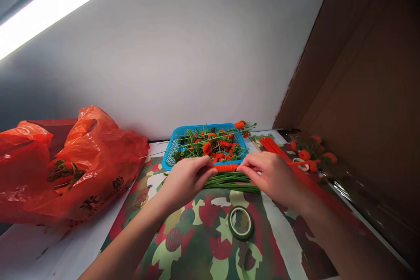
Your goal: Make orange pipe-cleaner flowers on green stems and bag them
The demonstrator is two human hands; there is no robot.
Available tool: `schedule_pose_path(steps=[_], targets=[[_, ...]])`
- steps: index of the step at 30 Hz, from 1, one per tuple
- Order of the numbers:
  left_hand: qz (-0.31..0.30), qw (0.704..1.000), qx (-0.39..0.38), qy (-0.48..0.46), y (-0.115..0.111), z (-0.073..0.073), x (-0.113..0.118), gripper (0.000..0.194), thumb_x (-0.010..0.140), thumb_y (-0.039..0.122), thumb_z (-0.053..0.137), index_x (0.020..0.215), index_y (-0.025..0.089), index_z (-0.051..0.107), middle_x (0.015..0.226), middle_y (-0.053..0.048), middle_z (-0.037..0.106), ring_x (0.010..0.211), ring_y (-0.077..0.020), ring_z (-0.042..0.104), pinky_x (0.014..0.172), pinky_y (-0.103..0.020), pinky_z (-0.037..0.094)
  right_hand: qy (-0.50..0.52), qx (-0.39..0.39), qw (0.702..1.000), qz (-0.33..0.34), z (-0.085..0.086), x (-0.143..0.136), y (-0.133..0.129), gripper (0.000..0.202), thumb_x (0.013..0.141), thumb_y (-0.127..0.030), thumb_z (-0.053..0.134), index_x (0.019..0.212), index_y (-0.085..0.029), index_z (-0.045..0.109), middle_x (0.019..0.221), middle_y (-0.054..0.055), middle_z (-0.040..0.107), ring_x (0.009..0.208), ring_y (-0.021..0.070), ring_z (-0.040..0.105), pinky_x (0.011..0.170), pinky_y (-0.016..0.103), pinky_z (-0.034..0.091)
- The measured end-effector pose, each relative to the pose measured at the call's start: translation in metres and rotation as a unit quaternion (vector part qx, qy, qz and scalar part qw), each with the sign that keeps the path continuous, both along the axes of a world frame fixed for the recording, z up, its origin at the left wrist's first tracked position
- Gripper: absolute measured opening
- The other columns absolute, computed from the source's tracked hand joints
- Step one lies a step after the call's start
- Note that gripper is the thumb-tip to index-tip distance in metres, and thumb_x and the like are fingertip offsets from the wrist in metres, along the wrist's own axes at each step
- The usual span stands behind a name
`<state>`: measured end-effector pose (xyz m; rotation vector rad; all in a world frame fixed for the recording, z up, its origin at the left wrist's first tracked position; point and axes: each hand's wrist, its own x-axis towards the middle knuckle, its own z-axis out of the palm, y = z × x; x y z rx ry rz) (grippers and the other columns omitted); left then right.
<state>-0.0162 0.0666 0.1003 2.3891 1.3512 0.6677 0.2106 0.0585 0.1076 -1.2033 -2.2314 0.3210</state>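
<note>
Between my two hands a coiled orange pipe cleaner (227,168) is stretched sideways. Its left end is pinched by the thumb and fingers of my left hand (185,179). At the other end, my right hand (272,178) pinches it the same way. Just below the coil lies a bundle of green pipe cleaner stems (229,187). Behind my hands stands a blue plastic basket (167,165) filled with orange fuzzy flowers (207,148) and green stems. A roll of dark green tape (250,226) lies flat on the patterned cloth (197,245) nearer to me.
At the left sits a large red plastic bag (111,157) with orange and green pieces inside. Long red pipe cleaners (271,144) extend along the right under my forearm. More orange flowers (304,155) stand by the brown cardboard (361,74). A white wall (197,52) rises behind.
</note>
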Motion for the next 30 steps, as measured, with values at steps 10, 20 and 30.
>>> schedule_pose_path(steps=[10, 20, 30], targets=[[-0.009, 0.975, -0.093, -0.203, 0.004, -0.010, 0.002, 0.032, 0.087, 0.044, 0.047, 0.071, 0.017, 0.051, 0.060, 0.004, 0.040, 0.054, -0.0089, 0.034, 0.048, -0.020, 0.027, 0.225, -0.151, 0.960, 0.069, -0.023, 0.003, 0.024, 0.031, 0.081, -0.043, 0.060, 0.067, -0.017, 0.068, 0.062, 0.002, 0.060, 0.055, 0.0125, 0.049, 0.050, 0.025, 0.037], [-0.007, 1.000, -0.003, -0.022, 0.003, -0.010, 0.004, 0.034, 0.082, 0.042, 0.057, 0.059, 0.017, 0.052, 0.051, 0.005, 0.044, 0.048, -0.0079, 0.033, 0.047, -0.020, 0.023, 0.065, -0.088, 0.994, 0.026, -0.015, 0.008, 0.021, 0.018, 0.078, -0.029, 0.067, 0.064, -0.019, 0.070, 0.063, 0.002, 0.066, 0.060, 0.0132, 0.054, 0.055, 0.025, 0.035], [0.144, 0.983, 0.016, -0.116, 0.003, -0.014, 0.008, 0.038, 0.083, 0.048, 0.054, 0.061, 0.018, 0.047, 0.051, 0.005, 0.040, 0.048, -0.0092, 0.033, 0.047, -0.021, 0.024, 0.101, 0.142, 0.984, -0.030, -0.025, -0.017, 0.003, 0.020, 0.089, -0.020, 0.052, 0.083, -0.018, 0.071, 0.062, 0.002, 0.063, 0.056, 0.0135, 0.053, 0.061, 0.029, 0.037]])
